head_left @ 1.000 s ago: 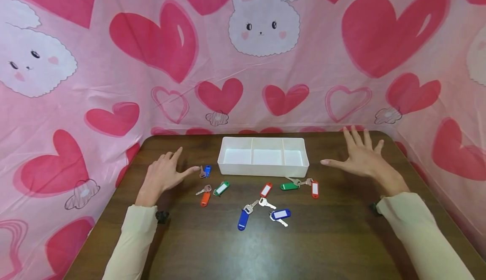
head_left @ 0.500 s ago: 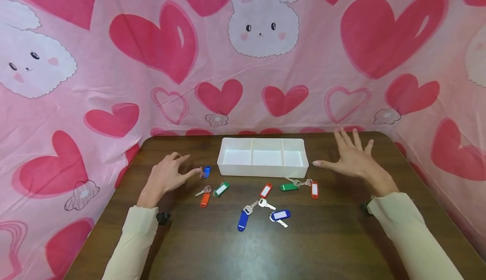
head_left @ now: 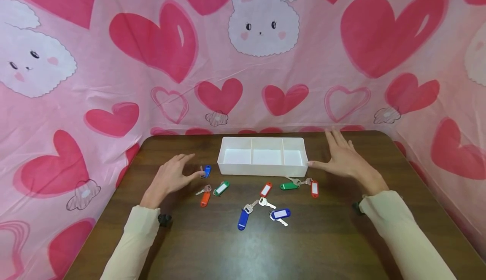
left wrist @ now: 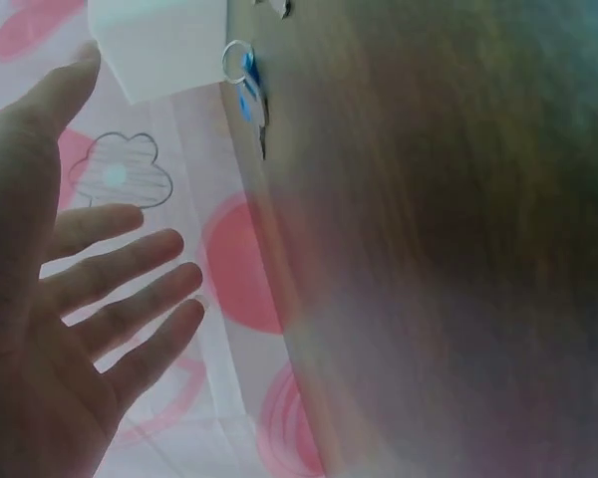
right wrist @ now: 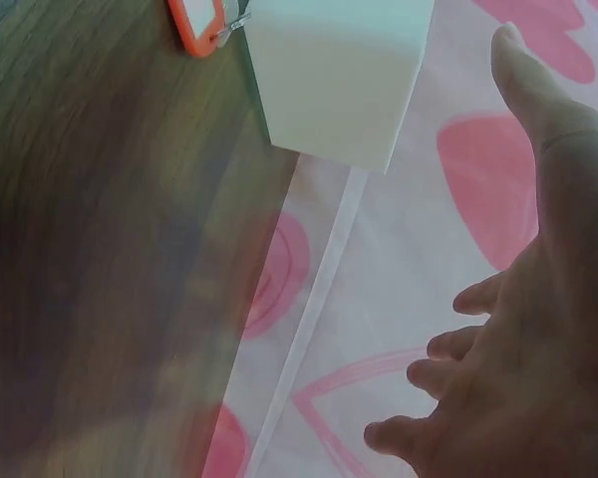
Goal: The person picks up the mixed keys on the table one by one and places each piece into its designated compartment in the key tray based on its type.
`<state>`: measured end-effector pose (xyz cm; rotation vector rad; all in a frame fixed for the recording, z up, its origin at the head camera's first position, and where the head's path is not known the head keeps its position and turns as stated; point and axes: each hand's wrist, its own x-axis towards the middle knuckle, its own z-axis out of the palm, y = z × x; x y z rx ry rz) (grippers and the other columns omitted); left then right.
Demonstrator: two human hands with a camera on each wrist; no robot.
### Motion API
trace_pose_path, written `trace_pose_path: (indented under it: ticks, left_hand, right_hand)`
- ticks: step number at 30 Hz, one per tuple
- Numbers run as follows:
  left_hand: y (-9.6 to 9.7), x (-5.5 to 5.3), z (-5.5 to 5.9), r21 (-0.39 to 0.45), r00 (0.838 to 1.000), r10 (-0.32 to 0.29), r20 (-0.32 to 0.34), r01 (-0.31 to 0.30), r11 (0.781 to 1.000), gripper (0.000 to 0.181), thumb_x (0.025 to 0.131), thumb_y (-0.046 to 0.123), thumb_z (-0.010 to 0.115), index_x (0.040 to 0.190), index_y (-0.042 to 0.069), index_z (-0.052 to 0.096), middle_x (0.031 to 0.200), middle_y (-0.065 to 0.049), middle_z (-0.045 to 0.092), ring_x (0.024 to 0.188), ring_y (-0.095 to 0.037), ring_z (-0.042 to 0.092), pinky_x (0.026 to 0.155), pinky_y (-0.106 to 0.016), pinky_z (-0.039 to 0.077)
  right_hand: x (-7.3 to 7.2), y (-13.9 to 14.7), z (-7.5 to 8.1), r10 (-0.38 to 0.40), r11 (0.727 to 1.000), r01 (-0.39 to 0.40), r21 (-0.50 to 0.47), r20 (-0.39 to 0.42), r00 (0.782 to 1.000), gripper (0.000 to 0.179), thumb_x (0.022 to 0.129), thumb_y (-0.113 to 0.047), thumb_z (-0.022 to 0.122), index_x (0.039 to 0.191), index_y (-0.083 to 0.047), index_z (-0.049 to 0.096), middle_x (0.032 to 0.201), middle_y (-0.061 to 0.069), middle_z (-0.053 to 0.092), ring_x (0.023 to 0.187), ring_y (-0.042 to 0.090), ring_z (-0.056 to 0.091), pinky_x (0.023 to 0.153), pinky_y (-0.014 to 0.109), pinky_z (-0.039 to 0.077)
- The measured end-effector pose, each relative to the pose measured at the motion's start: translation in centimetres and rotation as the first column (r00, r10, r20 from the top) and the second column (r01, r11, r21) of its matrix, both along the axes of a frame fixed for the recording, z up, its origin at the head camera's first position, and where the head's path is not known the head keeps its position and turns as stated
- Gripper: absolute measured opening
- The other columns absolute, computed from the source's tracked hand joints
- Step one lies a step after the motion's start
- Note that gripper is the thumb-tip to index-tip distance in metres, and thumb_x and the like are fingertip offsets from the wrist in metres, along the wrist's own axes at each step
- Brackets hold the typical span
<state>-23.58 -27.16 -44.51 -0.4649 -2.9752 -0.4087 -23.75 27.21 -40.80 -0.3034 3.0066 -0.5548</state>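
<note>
My left hand [head_left: 170, 178] hovers at the left with fingers extended and thumb spread, holding nothing. Its thumb tip overlaps the key beside a light blue key tag [head_left: 207, 170] in the head view; in the left wrist view that keyring [left wrist: 247, 88] lies apart from the fingers. On the right, my right hand [head_left: 345, 160] has its fingers spread, with the thumb tip by the right end of a white three-compartment tray [head_left: 262, 170]. The right wrist view shows a gap between this hand and the tray's end wall [right wrist: 334, 90]. No key lies in the tray.
Keys with tags lie on the brown table [head_left: 303, 250] before the tray: an orange tag [head_left: 205, 199], green tags [head_left: 221, 188] [head_left: 290, 186], red tags [head_left: 266, 189] [head_left: 314, 189] and dark blue tags [head_left: 243, 220] [head_left: 281, 214]. A pink heart-print cloth [head_left: 243, 69] hangs behind.
My right hand has moved left toward the tray's right end. My left hand has shifted right toward the light blue tag. The tray and keys have stayed put.
</note>
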Motion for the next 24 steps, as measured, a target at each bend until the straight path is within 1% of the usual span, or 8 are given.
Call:
trace_pose_path:
  ticks: [5,11,15,18,24]
  left_hand:
    - [0.2,-0.2,0.0,0.019,0.999,-0.022,0.029,0.021,1.000,0.087,0.090,0.067,0.071,0.152,0.007,0.055,0.149,-0.021,0.061,0.137,-0.043,0.058,0.111,-0.065,0.049]
    - [0.3,-0.3,0.0,0.040,0.997,-0.064,0.040,0.063,0.997,0.081,0.091,0.059,0.074,0.150,0.006,0.057,0.149,-0.020,0.061,0.137,-0.043,0.059,0.112,-0.064,0.049]
    - [0.5,-0.3,-0.2,0.058,0.994,-0.093,0.052,0.090,0.994,0.073,0.093,0.050,0.077,0.148,0.005,0.058,0.148,-0.020,0.062,0.135,-0.042,0.061,0.112,-0.062,0.050]
    - [0.7,-0.2,-0.5,0.052,0.992,-0.118,0.048,0.115,0.992,0.066,0.094,0.043,0.078,0.145,0.003,0.061,0.147,-0.020,0.063,0.134,-0.042,0.062,0.111,-0.061,0.051]
    - [0.9,0.1,-0.8,0.047,0.989,-0.144,0.028,0.143,0.989,0.057,0.095,0.034,0.079,0.140,0.003,0.065,0.143,-0.018,0.066,0.132,-0.039,0.064,0.111,-0.058,0.052]
  right_hand:
    - [-0.1,-0.3,0.1,0.023,1.000,-0.023,-0.005,0.001,1.000,0.139,0.081,-0.082,0.068,0.168,-0.006,-0.010,0.177,0.023,-0.008,0.164,0.046,-0.003,0.126,0.076,0.006]
    - [-0.2,-0.9,0.1,0.045,0.999,-0.045,-0.008,-0.010,0.999,0.135,0.083,-0.079,0.069,0.168,-0.004,-0.006,0.177,0.023,-0.003,0.165,0.045,-0.002,0.126,0.076,0.005]
    - [-0.2,-1.5,0.0,0.058,0.998,-0.058,-0.005,-0.014,0.998,0.134,0.083,-0.079,0.068,0.168,-0.004,-0.004,0.177,0.022,-0.003,0.165,0.044,-0.001,0.126,0.076,0.005]
    - [-0.4,-1.9,-0.1,0.066,0.998,-0.066,0.001,-0.006,0.998,0.135,0.083,-0.080,0.067,0.168,-0.004,-0.004,0.177,0.021,-0.004,0.165,0.045,-0.001,0.126,0.076,0.006]
    - [-0.5,-2.4,-0.5,0.074,0.997,-0.074,-0.002,0.008,0.997,0.136,0.082,-0.080,0.068,0.168,-0.003,-0.003,0.177,0.022,-0.003,0.165,0.045,0.000,0.127,0.075,0.007]
